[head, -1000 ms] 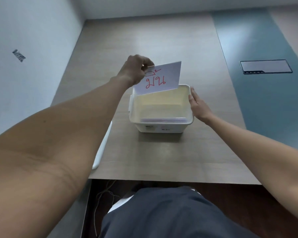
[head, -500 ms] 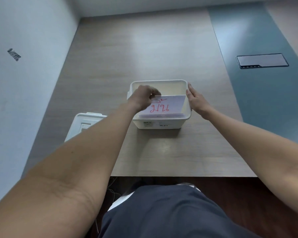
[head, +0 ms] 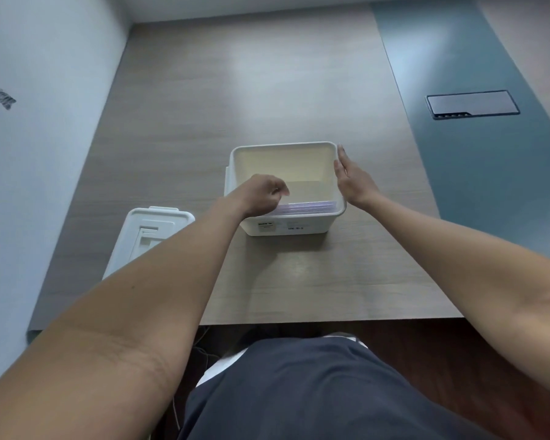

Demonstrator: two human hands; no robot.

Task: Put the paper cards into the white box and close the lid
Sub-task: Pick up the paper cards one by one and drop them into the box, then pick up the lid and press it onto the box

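The white box (head: 286, 228) stands open on the wooden table. A stack of paper cards (head: 308, 207) stands on edge against its near wall, with only the top edges showing. My left hand (head: 261, 195) hovers over the box's near-left corner just above the cards, its fingers curled together with nothing visible between them. My right hand (head: 351, 179) lies flat against the outside of the box's right wall, fingers straight. The white lid (head: 150, 236) lies on the table to the left of the box, partly hidden by my left forearm.
A white wall runs along the table's left side. To the right the tabletop turns blue-grey, with a dark recessed cable hatch (head: 472, 104) in it. The table's near edge (head: 331, 320) is just in front of my lap.
My left hand lowered the card with red writing into the box among the other cards; the card is no longer in its fingers. My right hand stayed on the box's right side.
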